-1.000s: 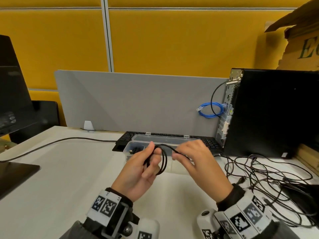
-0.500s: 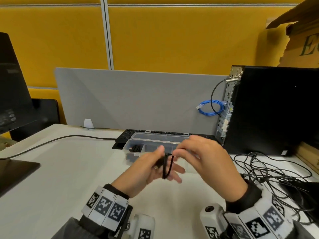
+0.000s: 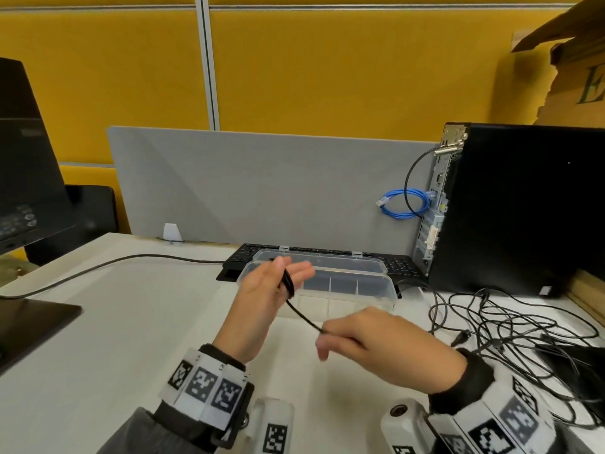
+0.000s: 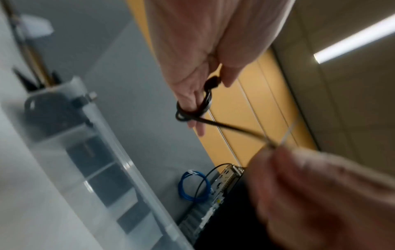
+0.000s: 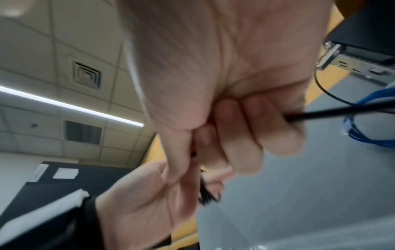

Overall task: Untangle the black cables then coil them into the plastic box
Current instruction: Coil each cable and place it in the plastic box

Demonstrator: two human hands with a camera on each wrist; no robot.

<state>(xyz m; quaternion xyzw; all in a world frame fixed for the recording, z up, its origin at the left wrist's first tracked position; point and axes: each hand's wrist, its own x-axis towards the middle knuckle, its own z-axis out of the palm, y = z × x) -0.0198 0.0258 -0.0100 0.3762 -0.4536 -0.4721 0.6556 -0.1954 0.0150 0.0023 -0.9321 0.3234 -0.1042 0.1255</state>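
Note:
A thin black cable runs taut between my two hands above the white desk. Its coiled turns wrap round the outstretched fingers of my left hand, and the thumb pins the plug end against them. My right hand, lower and to the right, grips the strand in curled fingers. Just behind the left hand stands the clear plastic box, divided into compartments, its lid open at the back. A tangle of black cables lies on the desk to the right.
A black keyboard sits behind the box against a grey divider. A black PC tower with a blue cable stands at the right. A monitor and its base are at the left; one cable crosses the desk.
The hands were together over a loop. Now my right hand has drawn down and right, stretching a strand taut, while my left hand's fingers have straightened with the coil round them.

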